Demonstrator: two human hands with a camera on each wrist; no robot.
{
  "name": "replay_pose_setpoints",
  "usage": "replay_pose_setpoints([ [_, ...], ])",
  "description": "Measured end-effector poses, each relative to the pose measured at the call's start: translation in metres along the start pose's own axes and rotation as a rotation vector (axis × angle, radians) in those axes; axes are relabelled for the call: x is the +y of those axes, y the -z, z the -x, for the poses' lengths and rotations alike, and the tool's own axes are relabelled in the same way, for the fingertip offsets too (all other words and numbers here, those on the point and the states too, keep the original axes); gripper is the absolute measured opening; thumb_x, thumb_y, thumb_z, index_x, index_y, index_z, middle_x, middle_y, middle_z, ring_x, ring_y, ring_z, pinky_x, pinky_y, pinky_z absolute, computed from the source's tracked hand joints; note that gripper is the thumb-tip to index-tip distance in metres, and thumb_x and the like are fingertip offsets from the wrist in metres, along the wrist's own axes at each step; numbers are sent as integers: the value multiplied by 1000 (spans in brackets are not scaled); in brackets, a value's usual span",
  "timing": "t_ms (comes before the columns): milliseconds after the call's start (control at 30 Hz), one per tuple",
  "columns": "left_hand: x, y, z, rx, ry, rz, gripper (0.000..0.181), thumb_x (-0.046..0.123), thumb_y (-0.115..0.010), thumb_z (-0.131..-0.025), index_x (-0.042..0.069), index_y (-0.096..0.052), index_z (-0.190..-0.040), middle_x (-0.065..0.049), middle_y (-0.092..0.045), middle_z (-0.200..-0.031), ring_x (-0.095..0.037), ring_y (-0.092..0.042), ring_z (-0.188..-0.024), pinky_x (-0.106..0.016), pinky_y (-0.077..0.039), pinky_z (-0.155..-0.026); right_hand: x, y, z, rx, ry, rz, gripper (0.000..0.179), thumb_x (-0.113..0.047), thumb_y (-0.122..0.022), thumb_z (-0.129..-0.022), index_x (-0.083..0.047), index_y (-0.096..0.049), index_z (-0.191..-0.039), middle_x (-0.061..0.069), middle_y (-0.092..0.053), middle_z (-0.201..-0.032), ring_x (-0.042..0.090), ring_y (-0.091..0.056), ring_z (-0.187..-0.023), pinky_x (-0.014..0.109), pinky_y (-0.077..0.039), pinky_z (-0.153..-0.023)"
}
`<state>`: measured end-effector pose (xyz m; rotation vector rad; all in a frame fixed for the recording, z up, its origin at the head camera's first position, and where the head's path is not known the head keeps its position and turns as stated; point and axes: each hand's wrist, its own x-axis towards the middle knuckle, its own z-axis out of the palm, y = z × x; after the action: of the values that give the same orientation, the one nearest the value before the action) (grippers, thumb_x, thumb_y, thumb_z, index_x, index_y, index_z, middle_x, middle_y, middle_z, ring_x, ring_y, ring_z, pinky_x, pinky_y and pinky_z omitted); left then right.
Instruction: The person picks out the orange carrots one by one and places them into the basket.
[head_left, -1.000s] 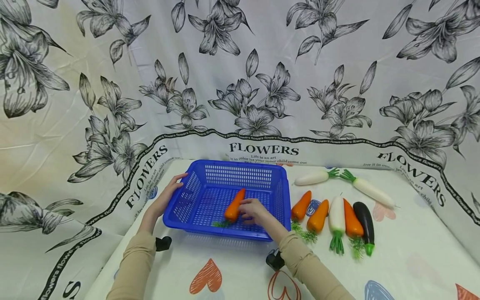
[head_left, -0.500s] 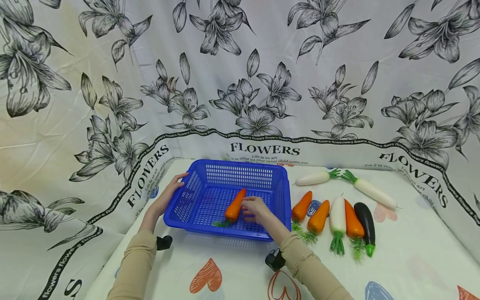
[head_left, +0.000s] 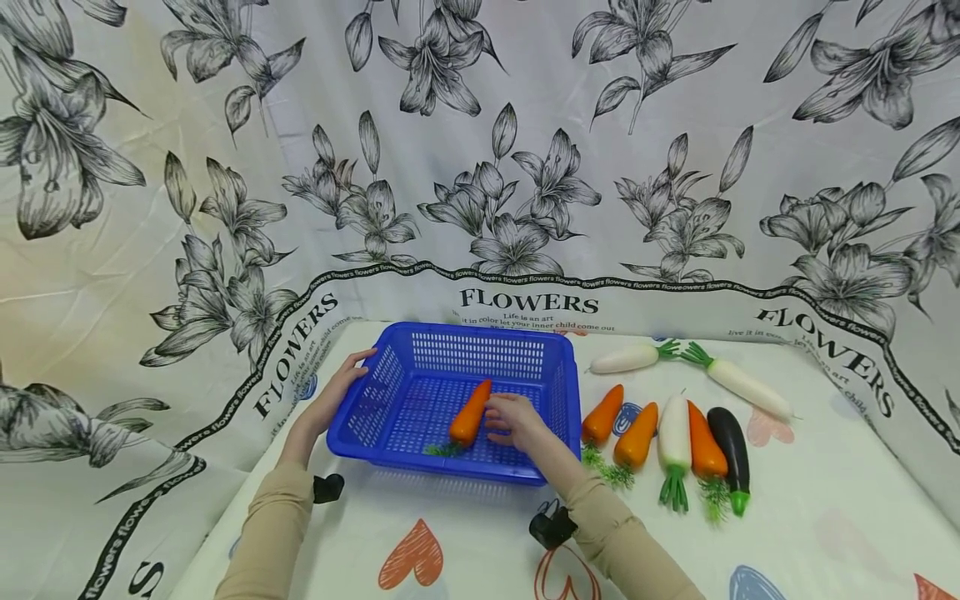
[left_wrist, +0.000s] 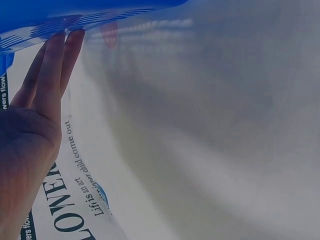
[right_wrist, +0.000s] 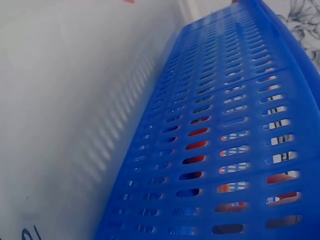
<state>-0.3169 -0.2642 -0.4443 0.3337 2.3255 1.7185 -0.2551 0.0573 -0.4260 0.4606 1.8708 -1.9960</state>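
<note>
A blue plastic basket (head_left: 420,417) stands on the table, and an orange carrot (head_left: 470,414) with green leaves lies inside it. My right hand (head_left: 516,419) is inside the basket, just right of the carrot, its fingers loosely bent and holding nothing. On the basket's left side, my left hand (head_left: 339,392) touches the wall near the rim. The left wrist view shows that hand's straight fingers (left_wrist: 50,75) against the outside of the basket. Through the slots of the basket wall (right_wrist: 210,150), the right wrist view gives only glimpses of orange and of the right hand.
Right of the basket lie two carrots (head_left: 635,433), a white radish (head_left: 674,429), a third carrot (head_left: 707,437) and an eggplant (head_left: 727,446). Two more white radishes (head_left: 746,387) lie behind them. A flower-printed curtain (head_left: 517,167) hangs behind the table.
My right hand has shifted slightly right, away from the carrot, with its fingers a little looser. The carrot, the basket and my left hand stay where they were.
</note>
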Motion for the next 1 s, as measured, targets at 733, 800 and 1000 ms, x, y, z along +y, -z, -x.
replay_pose_setpoints([
  [733, -2, -1, -2, 30, -15, -39, 48, 32, -28, -104, 20, -22, -150, -14, -16, -155, -35, -33, -130, -33, -33, -95, -3, 29, 16, -247, 56, 45, 47, -19, -47, -98, 0, -38, -141, 27, -47, -136, 41, -48, -123, 48, -46, -93],
  [800, -2, 0, -2, 33, -16, -41, 49, 31, -28, -104, 19, -21, -151, -14, -15, -156, -37, -31, -131, -34, -32, -96, -5, 32, 18, -262, 89, 64, 46, -20, -47, -99, -1, -38, -140, 27, -45, -137, 42, -47, -124, 50, -44, -96],
  [1000, -1, 0, 0, 22, -6, -32, 50, 32, -28, -104, 19, -19, -152, -14, -13, -157, -37, -29, -133, -33, -32, -95, -10, 39, 28, -296, 163, 129, 47, -21, -50, -97, -4, -40, -140, 26, -49, -134, 42, -48, -124, 52, -41, -100],
])
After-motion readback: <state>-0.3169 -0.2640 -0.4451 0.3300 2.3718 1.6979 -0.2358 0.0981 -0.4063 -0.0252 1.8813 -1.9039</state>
